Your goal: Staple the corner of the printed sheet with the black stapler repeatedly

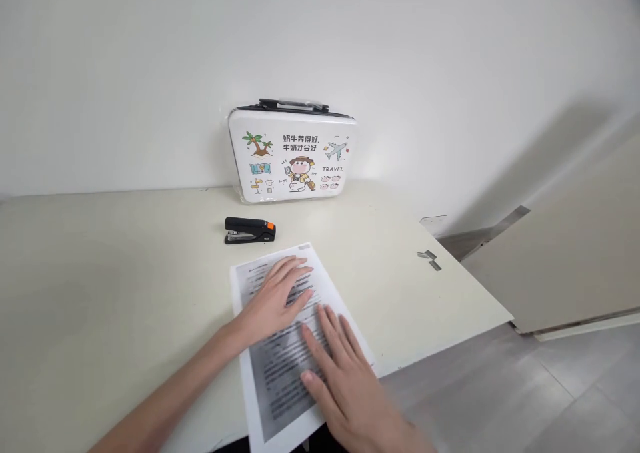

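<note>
The left hand [275, 304] and right hand [347, 376] are lying flat on the printed sheet [273, 379], fingers apart and pinching nothing, maybe keeping it still. The sheet is sticking out past the table's [125, 273] near edge, with 1 black stapler [250, 231] sitting just beyond it.

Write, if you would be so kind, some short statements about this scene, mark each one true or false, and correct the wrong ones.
1. The left hand lies on the printed paper. True.
2. Only one hand touches the printed paper. False: the right hand rests on it too.
3. A black stapler lies on the table in front of the white case. True.
4. The white case lies flat on its back. False: it stands on edge, its handle at the top.
5. Small grey strips lie to the right of the printed paper. True.
6. The black stapler has no other colour on it. False: it has an orange part.
</note>
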{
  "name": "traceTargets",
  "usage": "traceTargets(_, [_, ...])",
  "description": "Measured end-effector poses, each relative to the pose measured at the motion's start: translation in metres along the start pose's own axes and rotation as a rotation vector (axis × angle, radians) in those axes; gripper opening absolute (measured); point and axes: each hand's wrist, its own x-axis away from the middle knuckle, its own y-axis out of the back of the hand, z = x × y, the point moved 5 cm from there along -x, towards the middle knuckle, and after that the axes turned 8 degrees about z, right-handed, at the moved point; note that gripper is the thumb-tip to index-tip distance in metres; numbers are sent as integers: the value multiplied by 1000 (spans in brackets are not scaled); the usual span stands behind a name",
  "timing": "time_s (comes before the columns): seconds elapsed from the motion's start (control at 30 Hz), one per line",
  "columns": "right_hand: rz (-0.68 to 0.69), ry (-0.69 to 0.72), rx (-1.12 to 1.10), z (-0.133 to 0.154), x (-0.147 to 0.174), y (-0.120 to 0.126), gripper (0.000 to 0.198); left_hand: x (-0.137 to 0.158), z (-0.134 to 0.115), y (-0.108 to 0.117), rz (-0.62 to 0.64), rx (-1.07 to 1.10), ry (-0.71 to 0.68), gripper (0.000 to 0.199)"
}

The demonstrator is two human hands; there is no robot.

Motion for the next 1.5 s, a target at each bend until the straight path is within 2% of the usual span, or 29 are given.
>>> traceTargets(0.1, [20, 2, -107, 10, 2, 5, 66, 4, 16, -2, 133, -73, 106, 65])
traceTargets(0.17, [3, -38, -146, 4, 6, 12, 59, 6, 23, -1, 178, -119, 114, 71])
traceTargets(0.33, [-78, -141, -151, -32, 13, 31, 50, 6, 31, 5, 156, -109, 73, 63])
traceTargets(0.47, [-83, -201, -156, -66, 2, 41, 45, 5, 37, 10, 150, -76, 69, 56])
traceTargets(0.6, [-147, -181, -232, -95, -35, 48, 37, 3, 39, 13, 104, -54, 20, 53])
traceTargets(0.8, [-257, -124, -319, -125, -121, 39, 32, 2, 41, 13, 103, -150, 23, 53])
traceTargets(0.93, [-257, -91, -356, -125, -175, 22, 39, 4, 39, 13, 107, -209, 0, 51])
traceTargets(1.13, [-150, -6, -448, -111, -241, 2, 51, 7, 39, 12, 90, -198, 7, 52])
traceTargets(1.3, [-77, 40, -393, -107, -268, -8, 39, 6, 37, 11, 75, -178, -4, 50])
traceTargets(1.5, [-76, 30, -342, -114, -269, -10, 39, 9, 40, 15, 123, -212, 12, 51])
